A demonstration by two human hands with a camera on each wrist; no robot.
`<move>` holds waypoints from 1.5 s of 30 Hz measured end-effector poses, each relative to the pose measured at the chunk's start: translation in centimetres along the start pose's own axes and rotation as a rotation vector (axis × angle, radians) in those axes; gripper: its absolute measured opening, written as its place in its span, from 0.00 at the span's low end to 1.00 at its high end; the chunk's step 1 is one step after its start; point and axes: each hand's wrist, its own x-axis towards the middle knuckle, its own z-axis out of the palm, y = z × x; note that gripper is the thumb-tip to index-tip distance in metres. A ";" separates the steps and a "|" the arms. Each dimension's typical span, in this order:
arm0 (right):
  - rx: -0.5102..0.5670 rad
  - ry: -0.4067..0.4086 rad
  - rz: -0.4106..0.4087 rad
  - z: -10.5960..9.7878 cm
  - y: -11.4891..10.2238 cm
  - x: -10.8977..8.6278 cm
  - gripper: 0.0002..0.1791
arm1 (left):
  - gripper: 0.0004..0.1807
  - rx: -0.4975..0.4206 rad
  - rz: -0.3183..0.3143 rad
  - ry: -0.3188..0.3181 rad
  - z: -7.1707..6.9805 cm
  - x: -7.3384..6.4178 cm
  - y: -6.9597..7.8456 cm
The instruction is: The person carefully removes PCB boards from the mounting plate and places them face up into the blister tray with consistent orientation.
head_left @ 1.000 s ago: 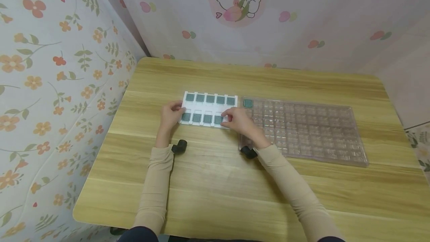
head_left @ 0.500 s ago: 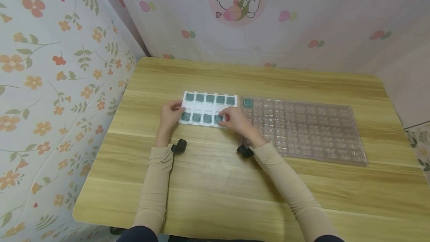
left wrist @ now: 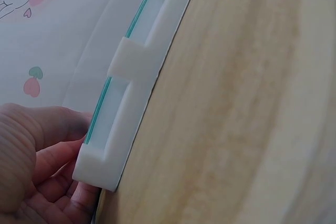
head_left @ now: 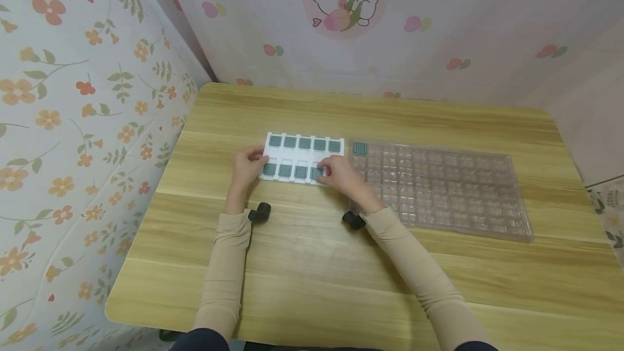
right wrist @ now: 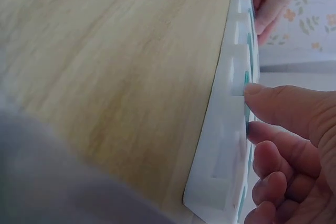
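Note:
A white tray (head_left: 295,157) lies on the table, holding two rows of green square chips with a grid pattern on top. My left hand (head_left: 247,166) grips its left end, the thumb (left wrist: 65,124) at the tray's corner beside a chip and the other fingers behind. Over the front row is my right hand (head_left: 343,175), thumb and index finger pinching a chip (head_left: 315,173) that sits in its slot. The right wrist view shows the thumb (right wrist: 262,100) and index finger at that chip's edges, other fingers curled. The slot at the front right end is partly hidden by this hand.
Right of the white tray lies a clear plastic tray (head_left: 453,191) with many square pockets; one green chip (head_left: 359,148) sits in its back left corner pocket. My right forearm crosses its front left corner. Printed curtains (head_left: 439,58) hang behind and left of the wooden table (head_left: 302,275).
My right hand has shifted slightly left, bringing thumb and index finger further over the fourth front-row chip. My left hand stays at the tray's left end.

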 end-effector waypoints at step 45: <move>-0.127 0.039 -0.078 0.3 0.2 0.3 0.16 | 0.16 0.008 0.016 0.011 0.2 -0.1 0.3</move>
